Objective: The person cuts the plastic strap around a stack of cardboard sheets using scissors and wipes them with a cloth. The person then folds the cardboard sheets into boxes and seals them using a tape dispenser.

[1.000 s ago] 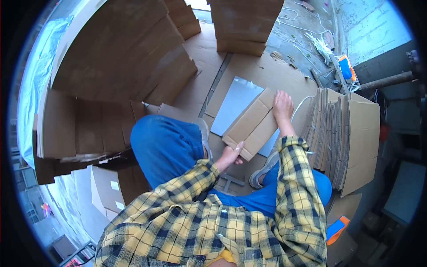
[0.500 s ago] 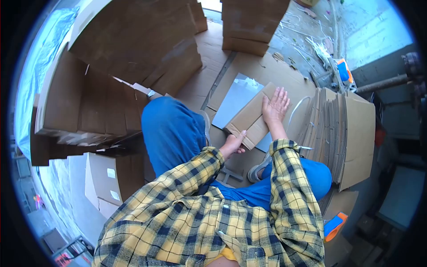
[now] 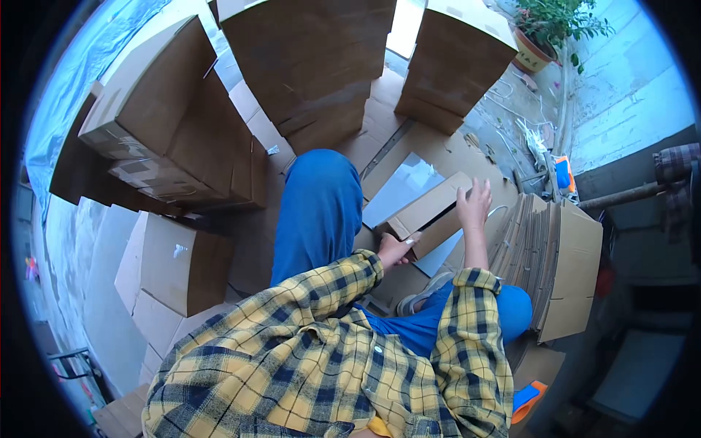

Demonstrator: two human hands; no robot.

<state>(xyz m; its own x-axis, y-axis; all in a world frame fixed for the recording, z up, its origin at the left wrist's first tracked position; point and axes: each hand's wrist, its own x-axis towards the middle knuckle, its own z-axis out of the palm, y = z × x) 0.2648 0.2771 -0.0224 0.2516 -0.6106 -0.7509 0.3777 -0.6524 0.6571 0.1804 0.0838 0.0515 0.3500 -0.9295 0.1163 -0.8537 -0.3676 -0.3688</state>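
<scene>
A narrow cardboard box point(image 3: 427, 207) lies tilted between my feet, with a dark gap along its upper side. My left hand point(image 3: 396, 250) is closed on the near end of this box, thumb on top. Over the far right end, my right hand point(image 3: 475, 197) is raised with its fingers apart, holding nothing. Under and beside the box is a smooth grey-white sheet point(image 3: 406, 182), resting on flat brown cardboard point(image 3: 431, 150).
Flattened cardboard sheets point(image 3: 544, 255) stand in a stack at my right. Tall brown boxes point(image 3: 307, 66) rise in front, more point(image 3: 168, 131) at the left. Blue-and-orange tape dispensers point(image 3: 564, 175) lie on the right side. A potted plant point(image 3: 533, 55) stands farther back.
My right hand has lifted off the cardboard, fingers now pointing up. The narrow box has a gap showing where it looked flat. The view has shifted, showing the plant.
</scene>
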